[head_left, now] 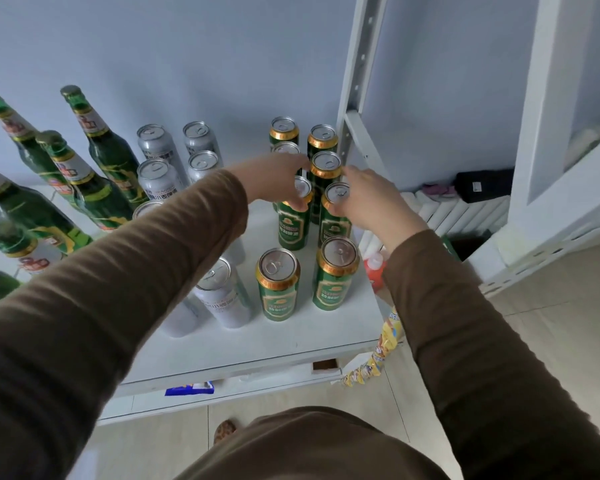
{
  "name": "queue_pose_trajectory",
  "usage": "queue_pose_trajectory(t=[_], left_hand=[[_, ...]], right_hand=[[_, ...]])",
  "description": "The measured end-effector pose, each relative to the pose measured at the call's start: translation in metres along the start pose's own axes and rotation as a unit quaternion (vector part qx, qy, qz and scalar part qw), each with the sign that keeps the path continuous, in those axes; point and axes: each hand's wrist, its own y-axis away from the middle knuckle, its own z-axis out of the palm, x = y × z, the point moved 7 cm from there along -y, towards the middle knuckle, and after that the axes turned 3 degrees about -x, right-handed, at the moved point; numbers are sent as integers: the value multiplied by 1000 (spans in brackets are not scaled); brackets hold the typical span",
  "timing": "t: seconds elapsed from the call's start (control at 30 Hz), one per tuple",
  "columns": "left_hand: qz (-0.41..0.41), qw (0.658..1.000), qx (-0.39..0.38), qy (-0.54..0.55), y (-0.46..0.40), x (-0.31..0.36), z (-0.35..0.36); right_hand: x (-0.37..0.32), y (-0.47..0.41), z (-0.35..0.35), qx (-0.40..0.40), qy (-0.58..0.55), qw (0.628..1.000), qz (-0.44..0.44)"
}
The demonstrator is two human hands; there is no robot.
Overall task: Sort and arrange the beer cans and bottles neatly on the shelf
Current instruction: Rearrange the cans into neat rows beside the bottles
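Observation:
On the white shelf (pixel 291 344) several green beer cans stand upright in two rows at the right. My left hand (pixel 278 178) grips the top of one green can (pixel 293 223) in the left row. My right hand (pixel 371 199) grips the top of the neighbouring green can (pixel 335 220) in the right row. Two more green cans (pixel 278 289) stand in front of them, others behind. Silver cans (pixel 156 143) stand in the middle, partly hidden by my left sleeve. Green glass bottles (pixel 104 147) stand at the left.
A white shelf upright (pixel 355 81) rises just right of the green cans. Beyond it lie white rolls (pixel 458 213) and a black pouch (pixel 482 185). A red-and-white bottle (pixel 374 268) and a strip of snack packets (pixel 378 355) hang off the shelf's right edge.

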Motion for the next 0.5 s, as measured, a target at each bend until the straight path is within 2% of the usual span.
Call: queue_pose_trajectory(t=[0.13, 0.27, 0.5], left_hand=[[6, 999, -30, -23, -15, -2, 11], [10, 1000, -12, -23, -14, -10, 6], [-16, 999, -19, -38, 6, -26, 9]], right_hand=[[6, -15, 13, -24, -2, 1000, 21], [3, -17, 13, 4, -6, 1000, 6], [-10, -20, 20, -32, -13, 999, -19]])
